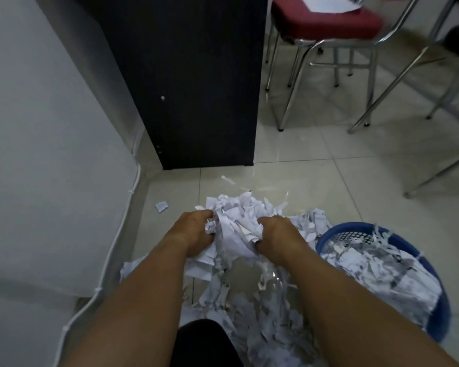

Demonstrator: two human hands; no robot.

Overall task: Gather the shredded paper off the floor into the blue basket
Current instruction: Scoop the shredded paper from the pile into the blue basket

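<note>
A big bunch of white shredded paper (pixel 236 218) is pressed between my two hands above the floor. My left hand (pixel 194 231) clamps its left side, my right hand (pixel 278 234) its right side. More shreds (pixel 265 321) lie scattered on the tiles below and between my forearms. The round blue basket (pixel 435 316) stands on the floor to the right of my right arm, close to it. It holds a heap of shreds, and some strips hang over its rim.
A black cabinet (pixel 196 88) stands straight ahead, a white wall (pixel 37 128) with a cable along its base on the left. Chrome-legged chairs with a red seat (pixel 326 19) are at the back right. One loose scrap (pixel 161 206) lies near the wall.
</note>
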